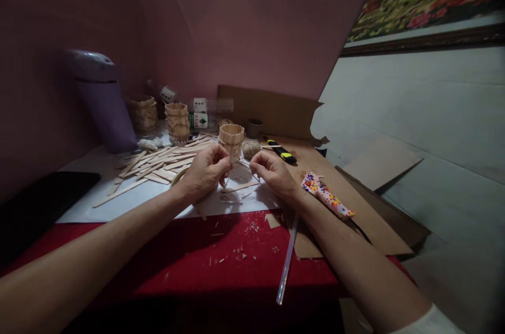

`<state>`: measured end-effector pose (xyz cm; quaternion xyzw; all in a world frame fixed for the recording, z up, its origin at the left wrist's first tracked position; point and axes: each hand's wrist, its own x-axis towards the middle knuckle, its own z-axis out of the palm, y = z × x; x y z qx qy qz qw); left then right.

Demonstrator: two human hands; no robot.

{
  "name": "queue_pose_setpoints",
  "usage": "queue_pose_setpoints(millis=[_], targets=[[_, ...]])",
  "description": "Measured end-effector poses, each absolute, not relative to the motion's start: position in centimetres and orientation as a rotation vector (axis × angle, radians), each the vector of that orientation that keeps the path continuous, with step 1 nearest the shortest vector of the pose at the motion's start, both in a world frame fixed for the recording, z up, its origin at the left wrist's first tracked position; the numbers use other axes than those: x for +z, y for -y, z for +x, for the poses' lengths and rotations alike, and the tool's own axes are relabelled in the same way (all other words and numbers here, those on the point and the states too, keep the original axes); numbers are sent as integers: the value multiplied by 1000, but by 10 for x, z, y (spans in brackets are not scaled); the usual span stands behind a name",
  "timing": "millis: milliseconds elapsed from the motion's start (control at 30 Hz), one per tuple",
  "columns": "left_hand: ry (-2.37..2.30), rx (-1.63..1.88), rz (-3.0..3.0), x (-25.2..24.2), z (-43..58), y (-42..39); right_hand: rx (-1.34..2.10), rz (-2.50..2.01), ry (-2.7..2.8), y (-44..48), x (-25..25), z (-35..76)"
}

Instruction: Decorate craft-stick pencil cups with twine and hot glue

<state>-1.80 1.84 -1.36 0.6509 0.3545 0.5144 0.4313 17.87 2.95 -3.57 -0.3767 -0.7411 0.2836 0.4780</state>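
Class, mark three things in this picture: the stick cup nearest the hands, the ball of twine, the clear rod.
stick cup (pixel 231 140): head view, front wall.
ball of twine (pixel 251 149): head view, its middle.
clear rod (pixel 286 259): head view, mid-shaft.

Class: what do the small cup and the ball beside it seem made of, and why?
Small cup: pale, unpainted wooden sticks set upright side by side, matte. Ball: probably jute twine, wound, fuzzy tan strands.

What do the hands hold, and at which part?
The left hand grips the craft-stick cup at its base; the right hand pinches something thin, too small to tell.
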Motion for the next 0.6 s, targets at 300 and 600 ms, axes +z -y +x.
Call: queue_pose_setpoints(millis=[300, 600], targets=[[-848, 1421, 1523, -13, -20, -19, 392, -1003, 1988, -20, -30, 178], [-884, 1464, 1690, -17, -22, -23, 254, -1102, 1890, -23, -30, 180]])
